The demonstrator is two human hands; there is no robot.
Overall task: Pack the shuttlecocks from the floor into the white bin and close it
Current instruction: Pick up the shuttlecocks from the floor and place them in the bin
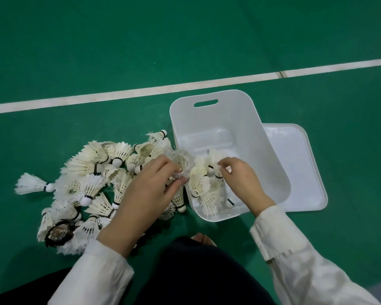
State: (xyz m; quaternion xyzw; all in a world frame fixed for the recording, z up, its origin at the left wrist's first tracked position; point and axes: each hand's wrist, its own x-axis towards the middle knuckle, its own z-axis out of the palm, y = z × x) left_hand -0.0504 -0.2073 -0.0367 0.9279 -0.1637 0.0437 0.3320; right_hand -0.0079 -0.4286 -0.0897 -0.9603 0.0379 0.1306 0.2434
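Note:
A heap of white feather shuttlecocks (pixel 92 172) lies on the green floor at left. The open white bin (pixel 257 137) stands right of the heap, with several shuttlecocks (pixel 205 190) at its near end. My left hand (pixel 145 190) hovers at the bin's left rim and pinches a blurred shuttlecock (pixel 183 160) over the edge. My right hand (pixel 240 179) reaches inside the bin, fingers curled on the feathers of a shuttlecock (pixel 213 160) there. The white lid (pixel 299 168) lies flat on the floor to the right, partly under the bin.
A white court line (pixel 141 91) crosses the floor behind the bin. One stray shuttlecock (pixel 33 184) lies left of the heap, and a dark, worn one (pixel 58 233) sits at its near edge. My dark trousers and a bare foot (pixel 204 238) are just below the bin.

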